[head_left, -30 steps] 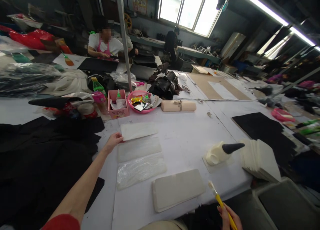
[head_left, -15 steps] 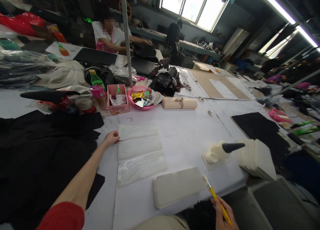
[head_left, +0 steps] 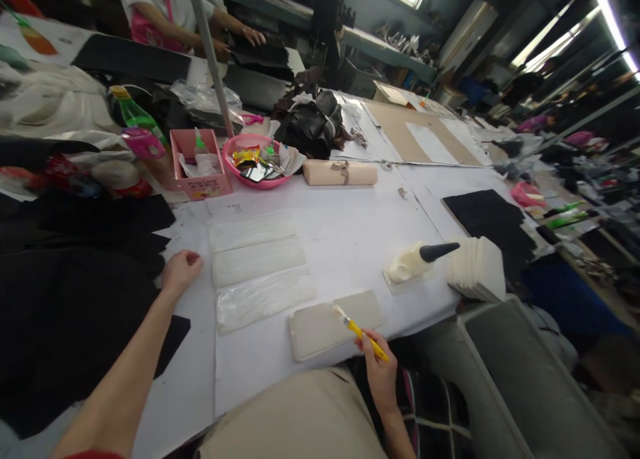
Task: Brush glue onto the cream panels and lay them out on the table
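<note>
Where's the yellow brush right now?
In the head view, the yellow brush is low, just right of centre, held in the right hand, its bristles over the grey stack.

left hand (head_left: 183, 270) released strip (head_left: 253, 230); brush (head_left: 355, 330) moved over stack (head_left: 314, 330).

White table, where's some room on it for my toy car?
The biggest bare patch lies between the pale strips, peach roll, white bottle and grey pad. A narrower gap runs between the strips and the black sheets, but the left hand is there. It's crowded around the pink box and pink basin.
</note>
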Tool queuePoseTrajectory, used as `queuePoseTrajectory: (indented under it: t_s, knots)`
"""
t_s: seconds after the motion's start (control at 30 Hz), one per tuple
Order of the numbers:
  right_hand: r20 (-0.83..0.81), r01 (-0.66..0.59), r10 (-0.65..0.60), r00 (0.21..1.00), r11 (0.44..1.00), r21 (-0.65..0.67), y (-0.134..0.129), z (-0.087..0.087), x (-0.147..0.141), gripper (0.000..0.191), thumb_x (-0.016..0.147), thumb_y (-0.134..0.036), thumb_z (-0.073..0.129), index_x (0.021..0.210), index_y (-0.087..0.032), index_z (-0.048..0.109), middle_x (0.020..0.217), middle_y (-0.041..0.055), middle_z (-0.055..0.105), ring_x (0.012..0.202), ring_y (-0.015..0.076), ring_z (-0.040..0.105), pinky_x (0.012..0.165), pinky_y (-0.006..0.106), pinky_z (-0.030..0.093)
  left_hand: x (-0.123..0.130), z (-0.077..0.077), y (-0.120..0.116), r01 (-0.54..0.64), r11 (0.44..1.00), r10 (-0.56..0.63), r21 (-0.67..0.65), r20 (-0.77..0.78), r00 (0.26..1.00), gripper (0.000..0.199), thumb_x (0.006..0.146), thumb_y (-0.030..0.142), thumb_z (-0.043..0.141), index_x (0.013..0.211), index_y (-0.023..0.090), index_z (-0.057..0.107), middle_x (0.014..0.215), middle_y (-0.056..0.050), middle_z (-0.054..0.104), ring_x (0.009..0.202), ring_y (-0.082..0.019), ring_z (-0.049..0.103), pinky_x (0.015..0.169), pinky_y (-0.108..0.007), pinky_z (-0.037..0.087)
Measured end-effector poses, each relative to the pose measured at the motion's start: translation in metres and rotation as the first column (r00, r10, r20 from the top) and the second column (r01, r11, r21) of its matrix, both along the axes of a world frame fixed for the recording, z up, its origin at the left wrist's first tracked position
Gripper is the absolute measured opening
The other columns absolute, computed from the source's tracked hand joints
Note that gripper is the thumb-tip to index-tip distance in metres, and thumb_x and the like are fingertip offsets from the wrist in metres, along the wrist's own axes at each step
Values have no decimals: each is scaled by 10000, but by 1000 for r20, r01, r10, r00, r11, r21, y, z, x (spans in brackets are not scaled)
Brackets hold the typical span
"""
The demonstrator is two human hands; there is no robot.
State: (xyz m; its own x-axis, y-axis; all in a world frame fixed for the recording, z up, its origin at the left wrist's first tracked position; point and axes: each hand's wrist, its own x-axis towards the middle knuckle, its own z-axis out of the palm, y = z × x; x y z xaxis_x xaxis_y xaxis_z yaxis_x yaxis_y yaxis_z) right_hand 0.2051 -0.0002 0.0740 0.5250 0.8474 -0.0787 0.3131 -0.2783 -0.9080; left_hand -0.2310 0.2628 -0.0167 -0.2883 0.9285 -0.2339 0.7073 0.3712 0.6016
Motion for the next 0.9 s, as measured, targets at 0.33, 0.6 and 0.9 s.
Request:
queuePoseTrajectory:
  t_s: [0.33,0.6,0.9]
  knots:
    - [-60,51,-48,997,997,63,21,-3,48,332,851,-445,589,1002,-153,637,788,64,720,703,194,693,694,334,579,185,12,-198,365,901,-135,-234,649,749,348,626,538,601,686,200,543,503,23,561,434,-150,532,389,-246,364]
    - [138,259,-276,951,958,126,43,-15,189,417,821,-527,568,958,-138,635,723,66,699,693,205,682,682,335,561,223,-7,-229,315,895,-155,-316,442,884,427,618,646,557,601,224,493,408,13,550,373,-151,466,407,-260,323]
    - [561,-125,83,824,992,36,88,-30,252,428,926,-490,387,976,-171,667,896,110,702,822,215,636,773,331,478,229,-3,-237,207,910,-90,-359,317,944,455,615,676,542,619,221,545,443,-14,594,419,-204,534,473,-298,359]
